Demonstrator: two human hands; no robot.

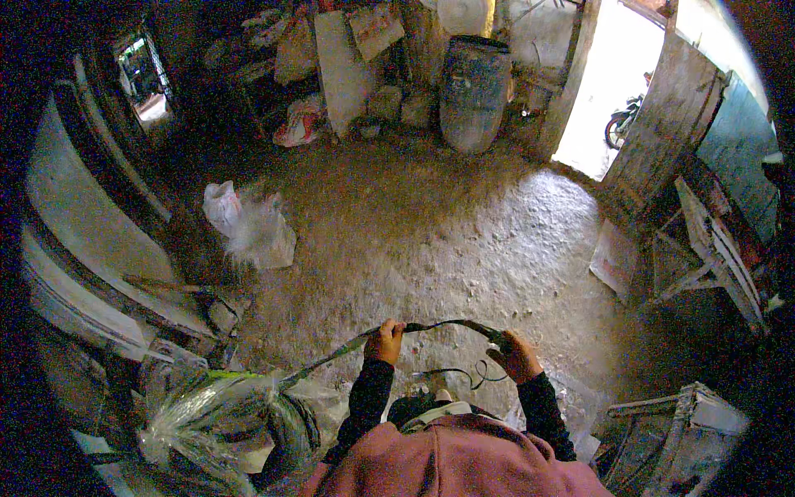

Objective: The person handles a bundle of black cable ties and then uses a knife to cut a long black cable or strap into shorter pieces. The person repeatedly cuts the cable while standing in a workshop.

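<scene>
A long dark strap arches between my two hands in front of my body. My left hand is closed around it, and from there the strap runs down and left toward a bundle wrapped in clear plastic. My right hand grips the strap's other stretch, its thumb and fingers curled together. Below and between the hands, a thin dark loose strip curls; whether it belongs to the same strap I cannot tell. Dark curved bands show at the bundle's right side.
White sacks lie on the rough dirt floor ahead left. A blue barrel stands by the far wall, near a bright doorway. Wooden frames lean at right; a worn wooden stand is near right. Large curved panels line the left.
</scene>
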